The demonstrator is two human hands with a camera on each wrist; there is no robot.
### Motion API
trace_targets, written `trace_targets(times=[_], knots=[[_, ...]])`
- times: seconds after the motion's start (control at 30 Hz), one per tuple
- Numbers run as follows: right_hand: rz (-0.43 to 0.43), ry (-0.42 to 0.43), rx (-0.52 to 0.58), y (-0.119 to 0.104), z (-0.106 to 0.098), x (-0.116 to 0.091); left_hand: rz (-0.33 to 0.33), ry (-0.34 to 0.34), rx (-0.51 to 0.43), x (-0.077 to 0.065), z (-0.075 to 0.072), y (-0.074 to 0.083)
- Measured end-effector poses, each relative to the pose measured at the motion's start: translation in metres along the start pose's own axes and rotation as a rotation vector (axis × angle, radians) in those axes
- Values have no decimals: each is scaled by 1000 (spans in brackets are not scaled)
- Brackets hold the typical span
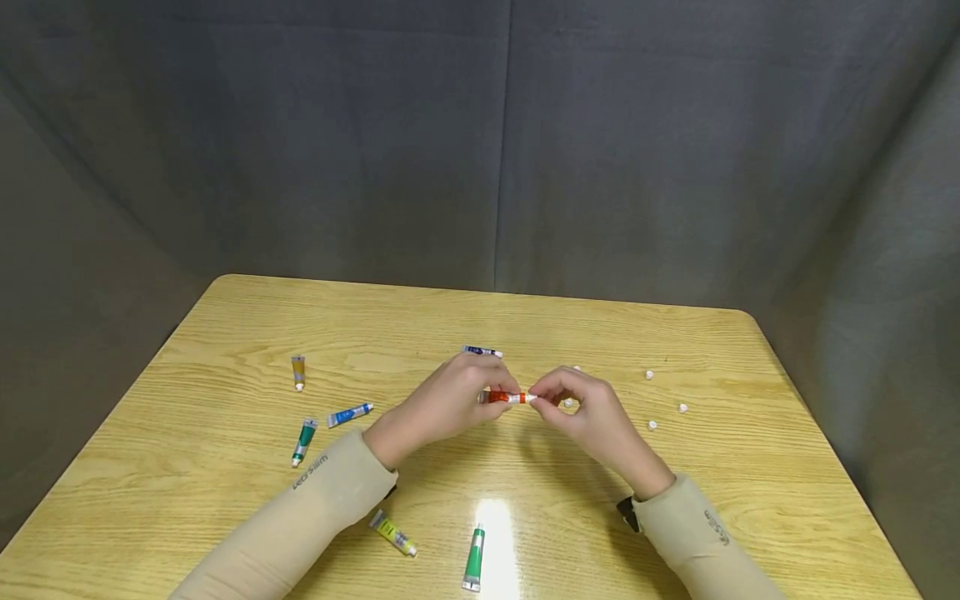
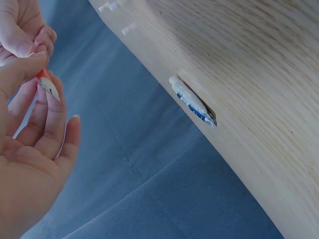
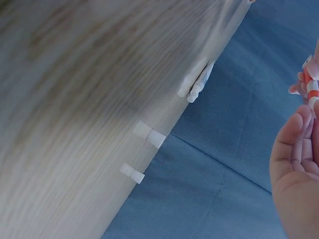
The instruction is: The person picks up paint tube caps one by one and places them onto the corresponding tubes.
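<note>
My left hand [image 1: 457, 398] holds a small orange-red paint tube [image 1: 516, 398] between thumb and fingers, raised over the middle of the table. The thumb and fingertips of my right hand [image 1: 588, 417] pinch the tube's white cap end, which they mostly hide. In the left wrist view the tube's flat silvery tail [image 2: 50, 88] sticks out below the left thumb. The right wrist view shows the orange and white tube [image 3: 312, 87] at its right edge. Just beyond the left hand lies a dark blue paint tube [image 1: 482, 352].
Several white caps, one a cap [image 1: 652, 425], lie right of the hands. On the left are yellow-orange [image 1: 298, 372], blue [image 1: 350, 415] and dark green [image 1: 303, 443] tubes. Nearer the front are a lime tube [image 1: 393, 534] and a green tube [image 1: 474, 560]. Grey curtain [image 1: 375, 167] hangs behind the table.
</note>
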State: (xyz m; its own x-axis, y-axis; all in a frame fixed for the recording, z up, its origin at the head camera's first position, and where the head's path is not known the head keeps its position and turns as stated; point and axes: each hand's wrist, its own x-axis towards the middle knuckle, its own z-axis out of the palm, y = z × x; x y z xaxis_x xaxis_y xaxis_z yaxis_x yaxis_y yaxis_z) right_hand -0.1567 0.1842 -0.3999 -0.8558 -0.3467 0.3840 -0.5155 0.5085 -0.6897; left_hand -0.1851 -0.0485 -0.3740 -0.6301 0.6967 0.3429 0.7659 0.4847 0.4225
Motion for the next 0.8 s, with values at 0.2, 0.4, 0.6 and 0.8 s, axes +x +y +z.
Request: trace_targets(times=[0.2, 0.4, 0.6, 0.8], knots=[[7, 0, -1, 2, 0, 0, 20, 11, -8, -1, 0, 1], [-27, -25, -23, 3, -1, -1, 29, 2, -8, -2, 0, 0], [-42, -35, -45, 3, -3, -3, 15, -7, -6, -3, -1, -2], [-92, -14, -66, 3, -3, -4, -4, -1, 3, -5, -5, -4]])
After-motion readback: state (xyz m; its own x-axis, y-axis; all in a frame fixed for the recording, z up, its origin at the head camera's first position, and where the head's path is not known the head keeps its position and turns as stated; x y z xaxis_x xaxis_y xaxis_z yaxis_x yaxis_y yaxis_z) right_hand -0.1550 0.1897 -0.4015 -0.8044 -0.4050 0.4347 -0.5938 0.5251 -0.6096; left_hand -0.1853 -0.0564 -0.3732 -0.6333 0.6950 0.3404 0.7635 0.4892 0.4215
